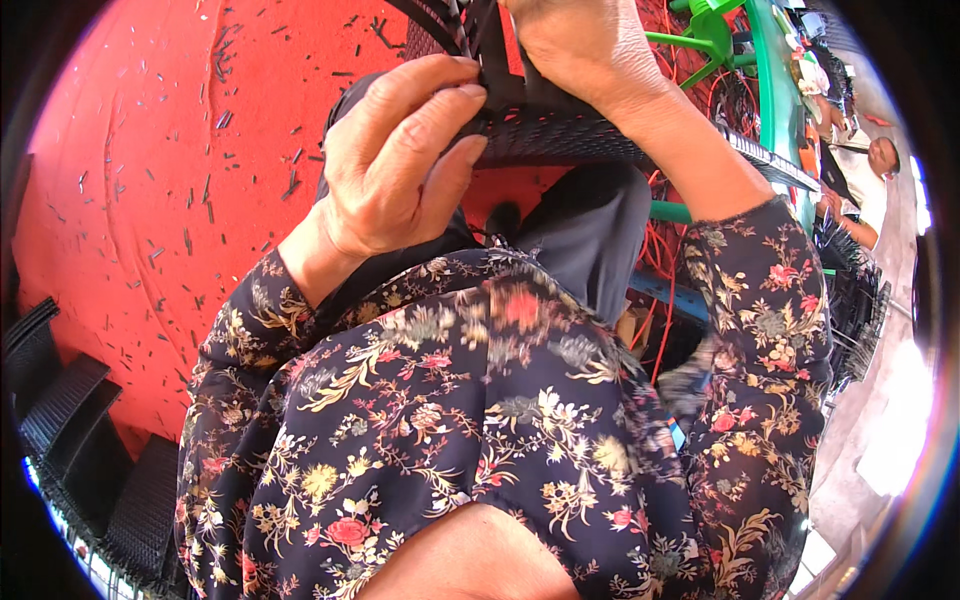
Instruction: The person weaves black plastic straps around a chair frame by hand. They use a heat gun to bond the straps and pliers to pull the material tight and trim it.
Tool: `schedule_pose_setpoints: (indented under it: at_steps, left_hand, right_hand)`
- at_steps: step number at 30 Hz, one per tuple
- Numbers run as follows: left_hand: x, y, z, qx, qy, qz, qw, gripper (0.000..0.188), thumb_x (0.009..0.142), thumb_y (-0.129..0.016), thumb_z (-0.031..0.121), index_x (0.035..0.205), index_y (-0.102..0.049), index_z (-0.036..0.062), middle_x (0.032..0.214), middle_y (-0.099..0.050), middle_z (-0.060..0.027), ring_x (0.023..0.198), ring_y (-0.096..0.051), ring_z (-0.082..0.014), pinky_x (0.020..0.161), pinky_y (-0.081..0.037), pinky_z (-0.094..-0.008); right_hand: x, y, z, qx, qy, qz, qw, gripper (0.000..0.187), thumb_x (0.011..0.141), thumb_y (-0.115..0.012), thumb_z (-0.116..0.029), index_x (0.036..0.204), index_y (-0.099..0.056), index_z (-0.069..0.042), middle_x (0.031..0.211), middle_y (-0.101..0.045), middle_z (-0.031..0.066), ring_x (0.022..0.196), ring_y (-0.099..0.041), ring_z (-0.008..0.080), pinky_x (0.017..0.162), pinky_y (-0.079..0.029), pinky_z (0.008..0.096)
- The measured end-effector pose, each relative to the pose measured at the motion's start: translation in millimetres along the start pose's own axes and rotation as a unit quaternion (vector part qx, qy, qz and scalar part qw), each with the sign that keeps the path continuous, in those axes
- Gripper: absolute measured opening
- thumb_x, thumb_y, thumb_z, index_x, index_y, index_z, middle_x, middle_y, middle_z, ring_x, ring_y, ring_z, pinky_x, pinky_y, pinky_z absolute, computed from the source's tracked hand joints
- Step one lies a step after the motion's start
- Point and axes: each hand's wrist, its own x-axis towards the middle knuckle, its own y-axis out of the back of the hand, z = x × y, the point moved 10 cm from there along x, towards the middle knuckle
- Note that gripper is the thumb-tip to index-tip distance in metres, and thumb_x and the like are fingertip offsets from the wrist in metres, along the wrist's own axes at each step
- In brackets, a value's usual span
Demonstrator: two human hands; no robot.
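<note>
A black woven piece point(560, 140) lies across my lap at the top of the view, with flat black strips point(498, 75) rising from it. My left hand point(405, 150) is closed, its thumb and fingertips pinched on the strips at the left side. Close by on the right, my right hand point(580, 45) is bent over the same woven piece. The top edge cuts it off and its fingers are mostly hidden, so its grip does not show.
Short black scraps point(290, 185) litter the red floor covering point(130, 230). Dark woven panels point(70, 400) stand at the lower left. To the right are a green plastic chair point(708, 35), a green table edge point(775, 90), tangled red cords point(660, 250) and another person point(865, 185).
</note>
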Motion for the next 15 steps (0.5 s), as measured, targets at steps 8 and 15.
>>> schedule_pose_setpoints:
  at_steps: [8, 15]
  left_hand:
    - [1, -7, -1, -0.011, 0.041, -0.060, 0.997, 0.034, 0.067, -0.076, 0.002, 0.098, -0.063, -0.0022, 0.082, -0.061, -0.0136, 0.065, -0.062, -0.0268, 0.056, -0.050, -0.0331]
    - [-5, -20, -12, -0.001, 0.067, -0.127, 0.990, 0.027, 0.075, -0.074, -0.002, 0.099, -0.063, -0.0037, 0.080, -0.061, -0.0138, 0.065, -0.060, -0.0246, 0.056, -0.049, -0.0287]
  right_hand:
    - [-17, -38, 28, 0.337, -0.063, -0.070, 0.937, 0.004, 0.080, -0.057, -0.009, 0.077, -0.055, -0.007, 0.074, -0.060, 0.0076, 0.076, -0.062, 0.0228, 0.066, -0.048, 0.0296]
    - [-22, -36, -6, -0.266, 0.122, -0.069, 0.954, 0.004, 0.074, -0.057, -0.008, 0.071, -0.057, -0.009, 0.068, -0.055, 0.0072, 0.071, -0.062, 0.0249, 0.060, -0.048, 0.0347]
